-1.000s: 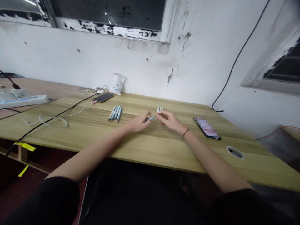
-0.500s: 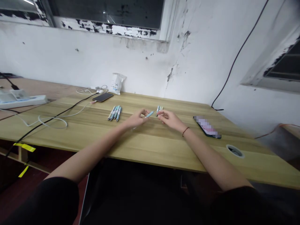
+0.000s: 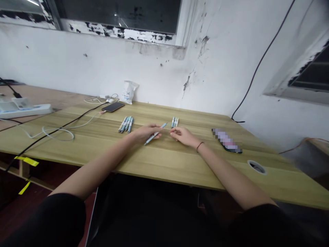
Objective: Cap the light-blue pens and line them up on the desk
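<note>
A slim light-blue pen [image 3: 151,138] slants across my left hand [image 3: 149,132], which grips it around the middle. Its dark tip points up and away, and its other end is toward the table's front edge. My right hand [image 3: 183,135] is just to the right of the tip, apart from it, with thumb and fingertips pinched; anything between them is too small to make out. Behind that hand lies a small group of pastel pens [image 3: 175,122]. Several more pens [image 3: 125,124] lie side by side beyond my left forearm.
The wooden table [image 3: 159,164] carries a dark phone [image 3: 113,106] on a white cable, a white packet [image 3: 129,92], and another phone [image 3: 227,140] at right. A cable hole [image 3: 257,167] is at front right. A black cable [image 3: 64,122] and power strip [image 3: 38,110] are at left.
The pen has shifted within my left hand, and more of its near end shows. My right hand has drawn slightly toward me, uncovering the pens behind it.
</note>
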Demonstrator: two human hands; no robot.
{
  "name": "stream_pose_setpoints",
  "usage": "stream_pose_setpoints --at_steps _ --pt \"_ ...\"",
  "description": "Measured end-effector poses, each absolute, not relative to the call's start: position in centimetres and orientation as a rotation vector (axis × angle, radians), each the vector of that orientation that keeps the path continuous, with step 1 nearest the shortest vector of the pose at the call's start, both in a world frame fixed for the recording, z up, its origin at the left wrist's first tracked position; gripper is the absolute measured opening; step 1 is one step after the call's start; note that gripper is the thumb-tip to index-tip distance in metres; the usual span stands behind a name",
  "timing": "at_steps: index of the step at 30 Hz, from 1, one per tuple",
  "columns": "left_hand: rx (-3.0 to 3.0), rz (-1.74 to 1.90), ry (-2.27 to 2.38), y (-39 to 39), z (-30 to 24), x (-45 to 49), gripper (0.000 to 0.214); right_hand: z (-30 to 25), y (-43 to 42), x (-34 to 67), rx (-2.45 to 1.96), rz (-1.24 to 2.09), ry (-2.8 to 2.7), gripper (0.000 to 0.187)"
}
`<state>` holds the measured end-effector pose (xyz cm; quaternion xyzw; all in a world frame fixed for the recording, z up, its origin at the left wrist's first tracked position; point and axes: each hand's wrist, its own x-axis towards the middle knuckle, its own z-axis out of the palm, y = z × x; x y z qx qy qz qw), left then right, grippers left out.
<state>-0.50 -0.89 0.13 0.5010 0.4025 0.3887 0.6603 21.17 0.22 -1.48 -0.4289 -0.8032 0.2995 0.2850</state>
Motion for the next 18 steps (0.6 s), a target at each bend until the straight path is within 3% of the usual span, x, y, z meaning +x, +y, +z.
stream_pose_setpoints --at_steps 12,18 --pt "1.060 0.868 0.907 -0.95 0.31 -0.65 0.013 -1.81 0.05 20.56 -1.177 0.665 -2.179 0.024" --pt "1.118 0.845 0.916 -1.00 0.49 -0.73 0.031 -1.78 0.03 20.59 -1.147 0.690 -2.183 0.021"
